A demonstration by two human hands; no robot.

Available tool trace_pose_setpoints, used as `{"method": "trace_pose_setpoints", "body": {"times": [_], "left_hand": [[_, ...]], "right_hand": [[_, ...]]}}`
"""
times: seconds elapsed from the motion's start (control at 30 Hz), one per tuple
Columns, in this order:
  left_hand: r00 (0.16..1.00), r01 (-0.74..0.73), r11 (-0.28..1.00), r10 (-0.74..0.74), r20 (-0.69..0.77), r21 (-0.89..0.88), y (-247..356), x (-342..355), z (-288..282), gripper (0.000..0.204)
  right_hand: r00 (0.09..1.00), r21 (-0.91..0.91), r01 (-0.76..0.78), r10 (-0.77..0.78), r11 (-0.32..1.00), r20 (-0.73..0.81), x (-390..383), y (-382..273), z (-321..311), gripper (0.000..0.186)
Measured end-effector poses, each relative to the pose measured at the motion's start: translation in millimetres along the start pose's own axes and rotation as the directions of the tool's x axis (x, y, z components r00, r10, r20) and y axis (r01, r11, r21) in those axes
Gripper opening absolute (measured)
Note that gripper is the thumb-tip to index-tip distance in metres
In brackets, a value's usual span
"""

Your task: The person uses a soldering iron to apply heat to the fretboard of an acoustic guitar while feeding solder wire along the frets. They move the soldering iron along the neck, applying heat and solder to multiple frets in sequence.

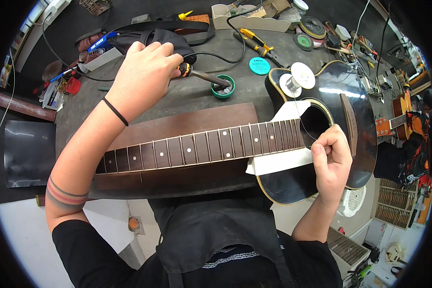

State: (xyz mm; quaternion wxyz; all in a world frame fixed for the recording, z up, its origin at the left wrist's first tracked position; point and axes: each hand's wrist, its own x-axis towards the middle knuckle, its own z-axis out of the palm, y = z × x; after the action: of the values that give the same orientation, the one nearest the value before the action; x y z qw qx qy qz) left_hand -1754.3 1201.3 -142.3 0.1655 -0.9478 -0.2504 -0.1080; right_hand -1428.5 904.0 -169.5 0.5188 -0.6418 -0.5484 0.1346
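Note:
My left hand (149,72) is closed round the handle of a soldering iron (204,76). The iron's tip dips into a small green tin (215,93) holding a greyish lump. My right hand (332,161) pinches a thin wire, probably solder (302,126), by the guitar's soundhole. That wire runs up to a white spool (302,76) resting on the upper edge of the black acoustic guitar (281,186). The guitar's fretboard (197,148) stretches to the left beneath my left forearm. White sheets (284,161) cover the guitar top on both sides of the fretboard end.
A brown padded support (177,120) lies under the neck. Behind the tin are a turquoise round lid (259,66), yellow-black pliers (257,43) and a cream tray (254,21). A black cable (240,53) loops across the table. Grinding discs (313,27) and tools crowd the back right.

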Motion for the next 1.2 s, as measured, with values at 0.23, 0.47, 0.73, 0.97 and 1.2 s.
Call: {"method": "trace_pose_setpoints", "body": {"times": [0.23,0.47,0.73,0.97,1.2], "left_hand": [[0.999,0.024,1.0,-0.023,0.027,-0.005,0.5,-0.4,-5.5,0.016],[0.999,0.046,0.999,-0.046,0.023,-0.015,-2.1,-3.2,-5.8,0.018],[0.999,0.041,0.999,-0.041,0.029,-0.01,-0.2,-4.1,-5.2,0.017],[0.999,0.036,0.999,-0.036,0.022,-0.021,2.5,-3.9,-5.4,0.017],[0.996,0.081,0.996,-0.079,0.044,-0.049,1.1,-7.4,-9.3,0.017]], "right_hand": [[0.999,0.043,-0.023,0.024,0.999,-0.03,-2.0,2.3,-0.2,0.011],[0.998,0.137,-0.043,0.049,0.99,-0.041,-2.9,3.5,1.7,0.006],[1.0,0.098,0.003,-0.001,0.995,-0.014,-2.6,2.1,-2.0,0.008],[0.999,0.123,-0.037,0.041,0.992,-0.027,-5.1,2.0,-1.0,0.008],[0.999,0.042,-0.039,0.039,0.998,-0.005,-6.0,-1.1,-4.6,0.009]]}}
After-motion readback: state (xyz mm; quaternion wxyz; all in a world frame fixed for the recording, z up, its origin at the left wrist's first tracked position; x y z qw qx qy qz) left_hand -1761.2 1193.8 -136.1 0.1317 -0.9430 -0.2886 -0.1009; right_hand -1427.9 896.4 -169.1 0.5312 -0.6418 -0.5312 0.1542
